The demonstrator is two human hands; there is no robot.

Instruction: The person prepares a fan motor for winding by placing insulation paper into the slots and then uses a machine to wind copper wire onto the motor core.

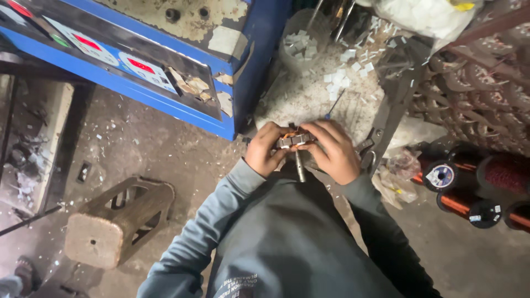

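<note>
Head view, catalogued left to right.

Stool: worn, on its side on the concrete floor, well apart from the hands.

Blue machine: control panel with red displays, above and left of the hands.

Left hand: fingers curled shut around the left end of the rotor.

Rotor: small motor armature, copper winding showing on top, steel shaft pointing down toward the body; held between both hands at the near edge of the round work surface. Likely dense and stiff for its size; the windings look easily nicked. Best gripped by the laminated core or the shaft, not the wire.

Right hand: closed over the rotor's right side, fingers on top.

Copper wire spools: on the floor, far right.
</note>
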